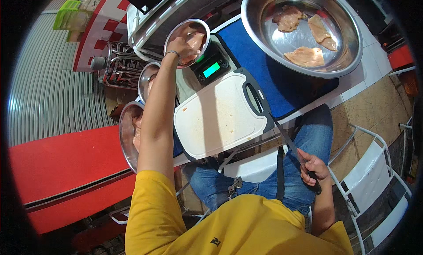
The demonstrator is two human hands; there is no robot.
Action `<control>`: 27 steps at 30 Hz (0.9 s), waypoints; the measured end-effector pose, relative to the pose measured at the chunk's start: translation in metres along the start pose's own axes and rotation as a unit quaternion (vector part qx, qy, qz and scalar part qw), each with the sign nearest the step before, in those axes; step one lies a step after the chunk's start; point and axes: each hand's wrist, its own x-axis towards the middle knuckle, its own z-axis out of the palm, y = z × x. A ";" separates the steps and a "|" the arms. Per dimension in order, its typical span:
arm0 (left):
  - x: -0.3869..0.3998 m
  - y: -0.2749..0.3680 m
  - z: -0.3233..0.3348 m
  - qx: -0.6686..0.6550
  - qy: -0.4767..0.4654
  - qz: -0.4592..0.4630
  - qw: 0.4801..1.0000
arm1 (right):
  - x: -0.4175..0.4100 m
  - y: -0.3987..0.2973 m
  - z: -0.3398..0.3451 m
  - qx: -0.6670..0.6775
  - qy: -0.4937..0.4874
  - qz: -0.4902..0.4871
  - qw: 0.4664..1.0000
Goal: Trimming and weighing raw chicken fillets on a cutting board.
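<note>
My left hand (181,49) reaches into a steel bowl (207,31) of raw meat pieces (195,40), probably chicken. Its fingers touch the meat, but they are partly hidden, so I cannot tell whether they grip a piece. That bowl rests on a black digital kitchen scale (215,60) with a lit green display. My right hand (314,167) holds a long knife (290,143) by its black handle over my right thigh, blade pointing up toward the board. Between my hands lies a white cutting board (211,119) with a grey edge and a few small meat scraps.
A large steel basin (246,15) at the upper right holds three flattened meat pieces (305,56). A blue mat (254,53) lies under it. Two more steel bowls (124,146) (142,80) with meat stand at the left, partly behind my arm. A white chair (373,172) is at the right.
</note>
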 end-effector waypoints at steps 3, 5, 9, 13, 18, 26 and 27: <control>-0.008 0.026 -0.008 0.023 -0.064 -0.011 0.998 | -0.004 0.001 -0.002 -0.011 -0.006 -0.010 1.000; -0.003 0.015 0.003 -0.004 -0.060 -0.048 0.997 | -0.003 0.002 -0.001 -0.017 -0.002 -0.004 1.000; -0.012 0.036 0.009 -0.005 -0.021 -0.112 0.993 | -0.004 0.002 0.001 -0.032 0.037 0.010 0.999; -0.016 0.009 -0.014 0.023 -0.066 -0.082 0.994 | -0.001 0.004 0.001 -0.031 0.040 0.008 0.999; -0.076 -0.007 -0.085 -0.186 -0.221 -0.023 0.957 | -0.003 0.003 -0.001 -0.045 0.029 0.005 0.999; -0.168 0.012 -0.061 -0.354 -0.356 -0.050 0.863 | -0.009 0.002 -0.003 -0.103 0.016 -0.013 0.994; -0.176 0.009 -0.057 -0.342 -0.398 -0.058 0.849 | -0.006 -0.001 0.001 -0.102 0.007 -0.008 0.995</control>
